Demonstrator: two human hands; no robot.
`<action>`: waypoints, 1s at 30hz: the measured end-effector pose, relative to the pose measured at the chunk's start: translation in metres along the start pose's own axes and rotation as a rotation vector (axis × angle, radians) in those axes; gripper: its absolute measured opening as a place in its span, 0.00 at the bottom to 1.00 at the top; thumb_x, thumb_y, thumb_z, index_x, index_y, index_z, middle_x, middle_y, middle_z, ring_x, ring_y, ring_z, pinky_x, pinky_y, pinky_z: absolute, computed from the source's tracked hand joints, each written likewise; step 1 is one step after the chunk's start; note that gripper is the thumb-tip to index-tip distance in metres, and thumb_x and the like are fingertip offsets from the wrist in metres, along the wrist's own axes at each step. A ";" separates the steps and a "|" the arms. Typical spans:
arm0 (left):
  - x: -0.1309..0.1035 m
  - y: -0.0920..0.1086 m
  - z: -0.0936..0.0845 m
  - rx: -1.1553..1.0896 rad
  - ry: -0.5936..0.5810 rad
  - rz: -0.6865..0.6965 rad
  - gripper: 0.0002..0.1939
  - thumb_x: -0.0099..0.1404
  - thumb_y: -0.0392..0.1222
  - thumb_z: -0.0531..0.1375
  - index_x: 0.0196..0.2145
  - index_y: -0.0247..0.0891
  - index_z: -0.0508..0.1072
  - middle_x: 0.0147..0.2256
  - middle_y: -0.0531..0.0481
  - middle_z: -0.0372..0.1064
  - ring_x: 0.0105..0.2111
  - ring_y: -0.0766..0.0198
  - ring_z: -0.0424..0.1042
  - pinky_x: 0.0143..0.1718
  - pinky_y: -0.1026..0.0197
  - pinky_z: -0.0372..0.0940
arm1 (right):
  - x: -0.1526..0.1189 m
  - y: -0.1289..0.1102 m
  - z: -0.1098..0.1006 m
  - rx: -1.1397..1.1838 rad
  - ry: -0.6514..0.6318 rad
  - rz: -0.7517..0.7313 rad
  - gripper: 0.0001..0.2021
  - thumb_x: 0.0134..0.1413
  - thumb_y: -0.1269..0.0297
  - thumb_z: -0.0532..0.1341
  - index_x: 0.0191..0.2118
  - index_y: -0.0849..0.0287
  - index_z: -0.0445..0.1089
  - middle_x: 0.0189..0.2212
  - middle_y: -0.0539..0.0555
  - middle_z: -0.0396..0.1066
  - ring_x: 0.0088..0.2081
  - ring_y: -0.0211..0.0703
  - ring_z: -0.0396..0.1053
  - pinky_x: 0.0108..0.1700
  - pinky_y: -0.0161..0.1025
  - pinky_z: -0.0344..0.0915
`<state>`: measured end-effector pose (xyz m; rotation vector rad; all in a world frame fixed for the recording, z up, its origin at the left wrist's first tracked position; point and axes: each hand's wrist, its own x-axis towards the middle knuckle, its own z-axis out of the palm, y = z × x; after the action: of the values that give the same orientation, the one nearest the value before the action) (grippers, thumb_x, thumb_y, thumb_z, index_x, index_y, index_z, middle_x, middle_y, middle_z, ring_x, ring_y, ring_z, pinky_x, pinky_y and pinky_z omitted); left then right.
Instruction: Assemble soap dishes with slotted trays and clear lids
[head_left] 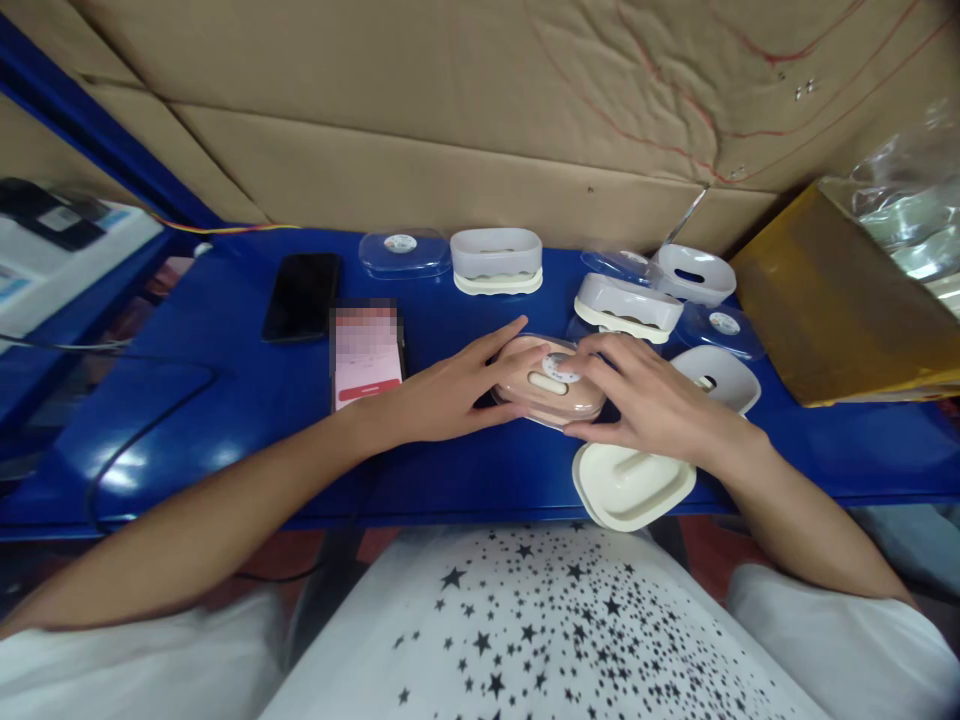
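Observation:
A soap box [551,393] with a peach-coloured insert under a clear lid lies on the blue table in front of me. A round white sticker is on its lid. My left hand [469,385] grips its left side, fingers on top and thumb at the near edge. My right hand [637,395] holds the right side, fingertips by the sticker. Just below my right hand, a cream soap box base [634,485] overhangs the table's front edge. A white oval tray with a slot [720,380] lies partly behind that hand.
Farther back stand a white soap box [496,260], another white soap box [628,305], a slotted white tray [694,275] and clear lids [405,255]. Two phones, one dark [301,297] and one lit [367,355], lie left. A cardboard box [847,300] stands right.

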<state>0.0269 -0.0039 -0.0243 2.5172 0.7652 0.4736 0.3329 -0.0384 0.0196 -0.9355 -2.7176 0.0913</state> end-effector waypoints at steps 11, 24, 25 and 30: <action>-0.013 -0.009 -0.012 0.087 0.046 0.048 0.43 0.72 0.57 0.69 0.76 0.49 0.58 0.73 0.33 0.54 0.72 0.39 0.61 0.72 0.36 0.62 | 0.005 -0.011 0.022 -0.111 0.027 -0.122 0.29 0.76 0.51 0.61 0.71 0.63 0.62 0.67 0.73 0.66 0.73 0.68 0.63 0.66 0.62 0.74; -0.013 -0.007 -0.009 0.120 0.075 0.092 0.42 0.76 0.57 0.65 0.79 0.51 0.52 0.76 0.36 0.52 0.75 0.38 0.55 0.74 0.34 0.58 | 0.002 -0.002 0.014 0.147 -0.003 -0.049 0.28 0.77 0.58 0.61 0.75 0.58 0.60 0.76 0.69 0.56 0.78 0.60 0.55 0.71 0.58 0.69; -0.013 -0.006 -0.009 0.121 0.078 0.085 0.41 0.76 0.56 0.65 0.78 0.50 0.53 0.76 0.35 0.52 0.75 0.38 0.56 0.74 0.34 0.58 | 0.002 -0.002 0.015 0.165 0.003 -0.048 0.28 0.77 0.58 0.61 0.75 0.57 0.60 0.76 0.68 0.56 0.78 0.60 0.54 0.72 0.58 0.69; -0.013 -0.001 -0.009 0.121 0.074 0.047 0.41 0.74 0.56 0.67 0.77 0.48 0.55 0.71 0.34 0.58 0.71 0.38 0.62 0.71 0.35 0.62 | 0.007 -0.002 0.021 0.235 -0.001 -0.029 0.28 0.76 0.59 0.62 0.76 0.50 0.60 0.77 0.60 0.56 0.78 0.58 0.54 0.75 0.59 0.65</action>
<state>0.0126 -0.0084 -0.0199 2.6482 0.7852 0.5552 0.3203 -0.0349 0.0012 -0.8279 -2.6464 0.3963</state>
